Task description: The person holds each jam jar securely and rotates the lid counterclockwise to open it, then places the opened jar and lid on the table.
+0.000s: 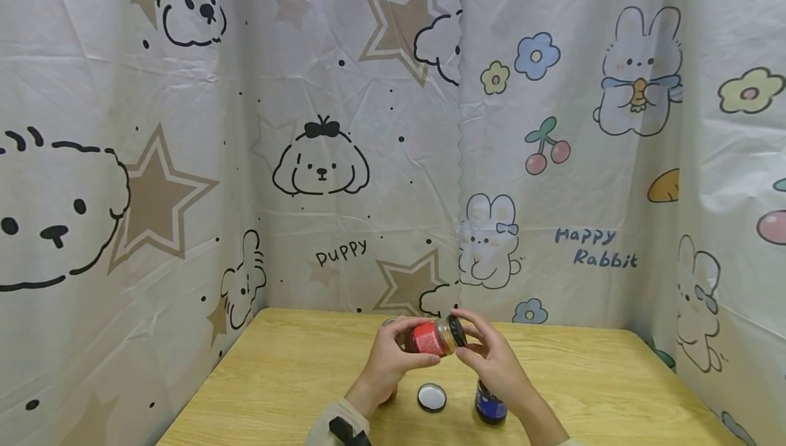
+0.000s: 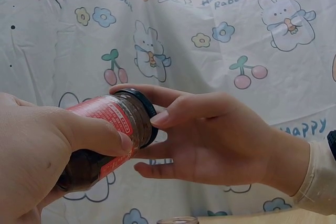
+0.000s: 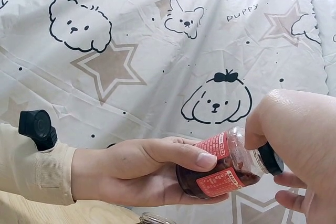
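We see a pale wood-grain worktop (image 1: pixel 295 371), with a white curtain (image 1: pixel 393 132) behind it and at both sides, printed with puppies, rabbits, stars, flowers and cherries. Seen from the head, a loose lid (image 1: pixel 432 397) lies white side up at 6 o'clock from the jar (image 1: pixel 428 339), and a blue jar (image 1: pixel 491 405) stands between 4 and 5 o'clock.

The jar is held above the worktop, tilted well over, its black lid (image 1: pixel 457 331) near 3 o'clock. It is clear glass with a red label in pale print and dark contents. We find the left hand's (image 1: pixel 393 349) fingers clamped round the body, thumb along the label; the right hand's (image 1: pixel 494 357) thumb and forefinger pinch the black lid.

From the right wrist we can make out the dark contents lying along the jar's lower side, and a black camera (image 3: pixel 38 128) on the left sleeve (image 3: pixel 47 163). The left wrist view shows us two other right fingers (image 2: pixel 157 170) reaching out below the black lid. Only the head view gives us the loose lid and the blue jar.
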`<state>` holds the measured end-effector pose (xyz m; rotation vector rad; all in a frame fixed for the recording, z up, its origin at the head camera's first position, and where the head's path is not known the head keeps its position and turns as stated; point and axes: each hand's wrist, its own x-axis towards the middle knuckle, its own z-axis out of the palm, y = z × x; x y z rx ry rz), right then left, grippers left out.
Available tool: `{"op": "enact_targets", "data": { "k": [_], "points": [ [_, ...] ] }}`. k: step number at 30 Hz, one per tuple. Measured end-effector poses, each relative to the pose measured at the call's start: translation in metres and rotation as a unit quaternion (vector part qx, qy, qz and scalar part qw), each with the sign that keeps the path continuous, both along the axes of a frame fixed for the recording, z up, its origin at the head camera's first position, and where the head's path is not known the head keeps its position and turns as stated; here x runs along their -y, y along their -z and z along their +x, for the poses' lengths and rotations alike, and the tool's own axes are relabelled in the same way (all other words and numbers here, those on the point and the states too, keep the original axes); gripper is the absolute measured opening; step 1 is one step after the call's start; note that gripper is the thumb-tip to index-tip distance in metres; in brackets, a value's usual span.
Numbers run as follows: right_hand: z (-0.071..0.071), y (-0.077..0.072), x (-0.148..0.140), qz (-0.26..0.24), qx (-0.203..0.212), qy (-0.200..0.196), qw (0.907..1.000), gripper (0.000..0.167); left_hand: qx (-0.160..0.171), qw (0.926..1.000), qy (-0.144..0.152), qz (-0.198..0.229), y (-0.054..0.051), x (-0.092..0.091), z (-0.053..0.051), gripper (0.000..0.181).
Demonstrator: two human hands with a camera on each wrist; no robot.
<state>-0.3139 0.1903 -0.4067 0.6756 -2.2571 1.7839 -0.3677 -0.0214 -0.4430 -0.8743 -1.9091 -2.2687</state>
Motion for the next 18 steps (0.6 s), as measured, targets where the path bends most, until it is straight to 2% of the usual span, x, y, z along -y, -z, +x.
{"op": "enact_targets", "data": {
  "k": [8, 14, 18],
  "points": [
    [0.0012, -0.0008, 0.0011, 0.003, 0.001, 0.014, 0.9999, 0.058, -0.005, 1.0, 0.0, -0.002, -0.0002, 0.0005, 0.0012, 0.055],
    [-0.0005, 0.001, 0.001, -0.007, -0.007, 0.013, 0.9999, 0.047, -0.007, 1.0, -0.003, -0.006, 0.0001, 0.0007, 0.0009, 0.055],
    [-0.0027, 0.0024, 0.0014, -0.006, -0.018, 0.027, 0.9994, 0.04, -0.008, 0.9999, -0.005, -0.009, 0.0003, 0.0008, 0.0004, 0.055]
  ]
}}
